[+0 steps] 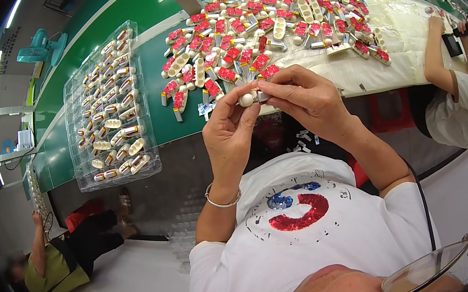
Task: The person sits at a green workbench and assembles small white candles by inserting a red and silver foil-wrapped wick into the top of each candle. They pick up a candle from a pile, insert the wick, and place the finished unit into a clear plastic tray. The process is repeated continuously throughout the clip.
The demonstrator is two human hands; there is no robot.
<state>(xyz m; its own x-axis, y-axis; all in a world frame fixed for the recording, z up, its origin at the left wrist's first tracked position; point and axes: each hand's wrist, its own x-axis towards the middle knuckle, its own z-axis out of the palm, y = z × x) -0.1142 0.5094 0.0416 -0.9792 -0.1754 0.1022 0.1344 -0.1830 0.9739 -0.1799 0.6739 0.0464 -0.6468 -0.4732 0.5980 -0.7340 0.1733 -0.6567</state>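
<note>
My left hand (230,124) and my right hand (304,97) meet over the near edge of the green table (159,105). Between their fingertips they pinch one small cream-and-silver tube-shaped part (251,97); the left fingers hold its rounded cream end, the right fingers its silver end. Just beyond the hands lies a heap of several similar parts with red caps (266,25), spread on a white sheet (406,25). A silver bangle sits on my left wrist.
A clear plastic tray (108,109) with rows of cream and red parts stands at the left on the table. One person sits at the right (462,100), another crouches at lower left (55,261). A teal fan (38,50) stands far left.
</note>
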